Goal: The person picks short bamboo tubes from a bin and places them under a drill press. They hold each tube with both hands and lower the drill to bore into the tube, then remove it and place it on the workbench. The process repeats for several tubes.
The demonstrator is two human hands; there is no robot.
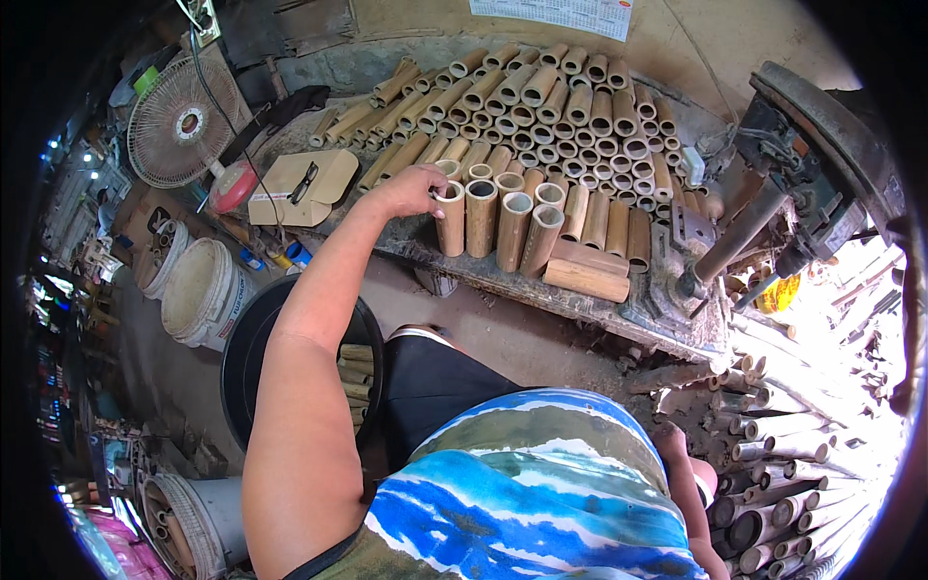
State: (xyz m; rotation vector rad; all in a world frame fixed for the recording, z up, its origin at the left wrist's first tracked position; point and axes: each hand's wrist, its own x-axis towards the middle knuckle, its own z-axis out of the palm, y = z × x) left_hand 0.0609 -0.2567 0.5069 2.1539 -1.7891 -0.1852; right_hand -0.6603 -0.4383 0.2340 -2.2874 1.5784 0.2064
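1. Left hand [414,193]: extended over the bench; fingers grasping the rim of an upright bamboo tube [451,230].
2. Location of that tube: left end of the near row, standing on the bench [416,242], just beside further upright tubes [513,232].
3. Right hand [669,440]: low, at the right side of the person's torso; finger state cannot be told.
4. Bench surface: dark and worn. A stack of tubes [541,116] lies on its far part, open ends mostly facing near. Two bamboo pieces [587,280] lie at the near edge, right of the upright row.
5. Bench, left end: flattened cardboard [271,198] with eyeglasses [304,184] lying on it.
6. Bench, right end: a metal machine [667,275], its base on the surface.
7. Far wall [677,48]: beige, with a printed sheet [561,12] on it.
8. Left side of room: a round fan [188,121] at far left; nearer, a white bucket [198,285] and a black tub [249,333] containing bamboo pieces [356,377].
9. Right side: many bamboo lengths [793,454] piled low, brightly lit.
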